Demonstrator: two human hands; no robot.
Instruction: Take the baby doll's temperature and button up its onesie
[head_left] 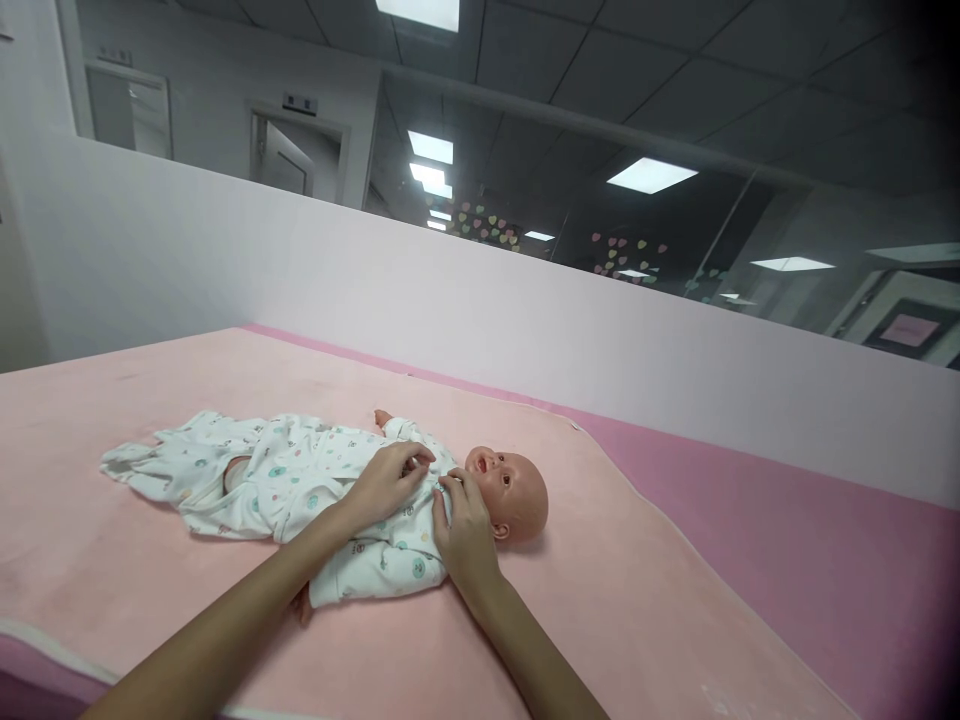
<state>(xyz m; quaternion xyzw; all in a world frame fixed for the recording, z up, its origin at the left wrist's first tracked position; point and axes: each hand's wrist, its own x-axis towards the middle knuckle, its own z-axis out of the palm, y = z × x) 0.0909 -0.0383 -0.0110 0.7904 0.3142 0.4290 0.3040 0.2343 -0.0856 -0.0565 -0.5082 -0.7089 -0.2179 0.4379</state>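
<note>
Head view: both hands work at the collar of a doll (510, 490) lying face-up on a pink mat (637, 600).

The left hand (390, 480) and right hand (463, 530) pinch the romper (300, 480) near the neck, fingers closed on fabric. A hard tug could drag the light doll sideways or bunch the cloth.

Romper (300, 480): white, small teal and grey print. Blanket (600, 600): pale pink. Mattress (825, 540): deeper pink. Partition (525, 310): white.
</note>
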